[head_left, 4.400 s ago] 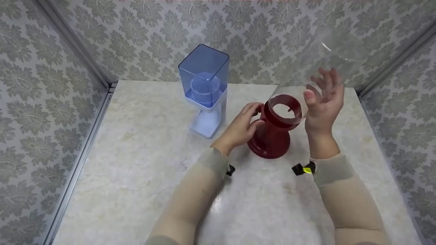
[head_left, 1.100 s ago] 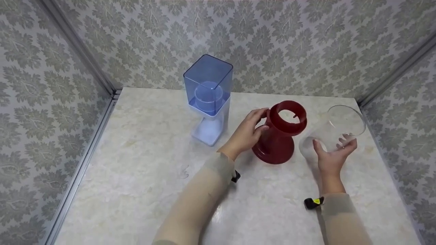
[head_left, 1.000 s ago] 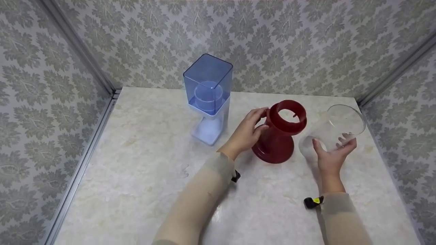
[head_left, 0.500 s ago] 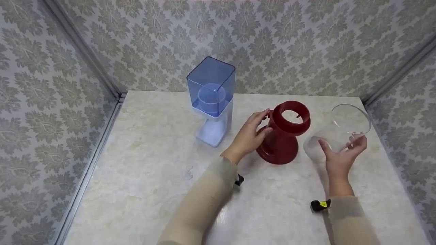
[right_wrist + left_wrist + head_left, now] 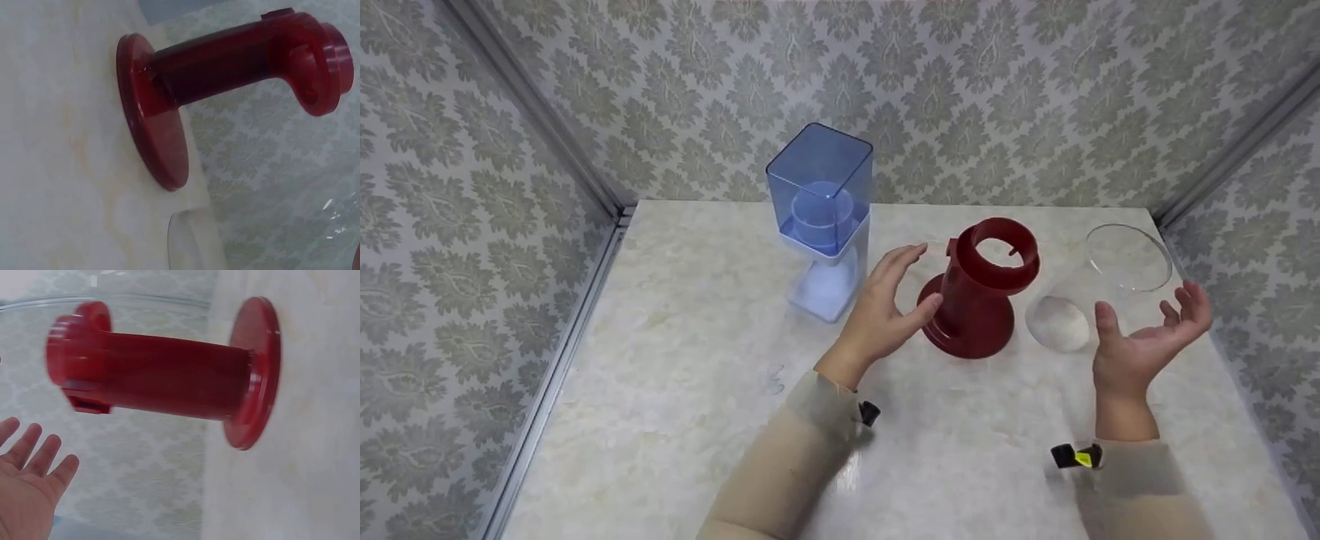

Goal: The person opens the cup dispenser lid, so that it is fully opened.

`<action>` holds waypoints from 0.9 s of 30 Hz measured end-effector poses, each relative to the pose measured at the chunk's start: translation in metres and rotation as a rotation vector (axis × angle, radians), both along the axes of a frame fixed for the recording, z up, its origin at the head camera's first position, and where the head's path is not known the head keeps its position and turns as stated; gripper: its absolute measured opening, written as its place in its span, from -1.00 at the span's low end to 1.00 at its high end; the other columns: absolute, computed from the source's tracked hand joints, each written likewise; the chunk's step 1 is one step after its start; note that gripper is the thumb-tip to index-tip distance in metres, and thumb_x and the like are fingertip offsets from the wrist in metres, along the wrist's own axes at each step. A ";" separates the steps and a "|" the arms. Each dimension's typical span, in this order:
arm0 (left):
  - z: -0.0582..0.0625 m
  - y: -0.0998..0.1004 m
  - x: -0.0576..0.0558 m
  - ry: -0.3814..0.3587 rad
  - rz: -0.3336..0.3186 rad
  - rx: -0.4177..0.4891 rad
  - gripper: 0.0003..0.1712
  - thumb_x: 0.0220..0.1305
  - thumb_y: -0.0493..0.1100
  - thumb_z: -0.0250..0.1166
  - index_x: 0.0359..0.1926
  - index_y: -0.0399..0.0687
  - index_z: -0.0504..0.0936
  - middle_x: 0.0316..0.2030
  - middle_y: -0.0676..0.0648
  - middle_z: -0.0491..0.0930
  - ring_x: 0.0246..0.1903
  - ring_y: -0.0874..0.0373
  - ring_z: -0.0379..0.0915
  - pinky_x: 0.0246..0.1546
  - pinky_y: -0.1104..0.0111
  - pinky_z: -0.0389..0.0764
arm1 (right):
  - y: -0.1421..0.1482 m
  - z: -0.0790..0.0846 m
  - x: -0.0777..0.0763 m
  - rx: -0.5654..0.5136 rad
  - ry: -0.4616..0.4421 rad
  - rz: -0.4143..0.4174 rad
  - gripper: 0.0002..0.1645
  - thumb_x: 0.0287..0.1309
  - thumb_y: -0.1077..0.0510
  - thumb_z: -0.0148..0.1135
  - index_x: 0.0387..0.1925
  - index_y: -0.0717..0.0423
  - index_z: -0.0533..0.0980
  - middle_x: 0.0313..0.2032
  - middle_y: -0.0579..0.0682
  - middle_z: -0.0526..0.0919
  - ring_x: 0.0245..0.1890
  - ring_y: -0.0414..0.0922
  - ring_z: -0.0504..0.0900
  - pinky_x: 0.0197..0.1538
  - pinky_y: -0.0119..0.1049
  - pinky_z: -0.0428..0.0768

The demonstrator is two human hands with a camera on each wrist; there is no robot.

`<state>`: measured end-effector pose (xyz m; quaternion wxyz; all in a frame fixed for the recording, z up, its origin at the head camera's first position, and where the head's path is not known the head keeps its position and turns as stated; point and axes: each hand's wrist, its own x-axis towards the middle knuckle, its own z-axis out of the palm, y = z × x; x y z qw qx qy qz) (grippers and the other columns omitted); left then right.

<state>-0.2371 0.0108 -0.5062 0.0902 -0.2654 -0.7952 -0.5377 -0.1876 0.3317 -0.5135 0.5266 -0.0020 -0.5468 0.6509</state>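
A red dispenser stand (image 5: 979, 300) with a ring-shaped top and a round base stands upright on the table. My left hand (image 5: 877, 315) is just left of it, apart, fingers spread and thumb toward the stand. In the left wrist view that hand (image 5: 28, 495) holds nothing. Right of the stand, a clear, see-through container (image 5: 1057, 324) stands on the table with its wide rim up. My right hand (image 5: 1144, 349) is beside the container's near right side, palm up, thumb and fingers apart, holding nothing. Only a sliver of it shows in the right wrist view.
A second dispenser (image 5: 821, 225), with a square blue see-through top and a pale base, stands left of the red stand. Patterned walls (image 5: 720, 97) with metal corner posts close in the back and both sides of the table (image 5: 682, 360).
The clear container has come off the red stand and been set on the table to its right. Both hands have since let go, the left drawing back left, the right moving right.
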 end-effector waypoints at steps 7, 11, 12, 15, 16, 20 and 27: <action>0.020 -0.036 0.028 0.159 0.071 0.128 -0.25 0.50 -0.07 0.44 0.59 -0.20 0.50 0.50 -0.21 0.56 0.50 -0.07 0.52 0.60 0.02 0.60 | -0.032 0.011 0.005 -0.005 0.154 0.095 0.38 -0.33 -0.04 1.00 0.38 0.36 0.29 0.32 0.14 0.41 0.36 0.07 0.33 0.44 -0.16 0.35; 0.027 -0.062 0.039 0.253 0.143 0.213 -0.31 0.43 -0.20 0.44 0.51 -0.30 0.54 0.40 -0.30 0.61 0.40 -0.14 0.60 0.54 0.07 0.67 | -0.057 0.011 0.008 0.012 0.207 0.176 0.37 -0.30 -0.06 1.01 0.38 0.37 0.30 0.31 0.16 0.47 0.36 0.11 0.40 0.47 -0.12 0.42; 0.028 -0.069 0.040 0.269 0.160 0.237 -0.31 0.42 -0.22 0.43 0.50 -0.33 0.54 0.38 -0.33 0.61 0.38 -0.15 0.61 0.53 0.08 0.67 | -0.065 0.010 0.008 0.014 0.217 0.202 0.35 -0.28 -0.04 1.00 0.38 0.37 0.30 0.31 0.16 0.47 0.37 0.12 0.42 0.49 -0.11 0.43; 0.030 -0.091 0.042 0.310 0.216 0.304 -0.33 0.44 -0.20 0.40 0.47 -0.39 0.53 0.34 -0.39 0.61 0.37 -0.20 0.60 0.52 0.11 0.68 | -0.088 0.007 0.008 0.041 0.233 0.287 0.30 -0.19 0.01 0.97 0.40 0.36 0.29 0.34 0.17 0.49 0.40 0.13 0.47 0.53 -0.10 0.48; 0.030 -0.097 0.042 0.319 0.231 0.331 -0.34 0.45 -0.19 0.39 0.47 -0.41 0.53 0.33 -0.40 0.60 0.38 -0.21 0.59 0.53 0.11 0.68 | -0.095 0.005 0.008 0.054 0.236 0.317 0.28 -0.17 0.03 0.96 0.40 0.36 0.29 0.36 0.18 0.49 0.41 0.13 0.48 0.55 -0.10 0.50; 0.026 -0.116 0.037 0.314 0.281 0.395 -0.36 0.51 -0.17 0.33 0.46 -0.46 0.51 0.36 -0.36 0.56 0.44 -0.16 0.55 0.55 0.10 0.65 | -0.124 -0.002 0.005 0.126 0.247 0.428 0.20 -0.04 0.04 0.91 0.43 0.35 0.30 0.41 0.21 0.49 0.47 0.15 0.50 0.60 -0.12 0.55; 0.014 -0.140 0.019 0.200 0.353 0.384 -0.34 0.55 -0.18 0.25 0.54 -0.41 0.44 0.48 -0.34 0.44 0.51 -0.11 0.42 0.60 0.04 0.58 | -0.180 -0.019 0.001 0.240 0.180 0.583 0.13 0.18 -0.06 0.78 0.53 0.27 0.29 0.47 0.15 0.51 0.54 0.07 0.52 0.68 -0.15 0.54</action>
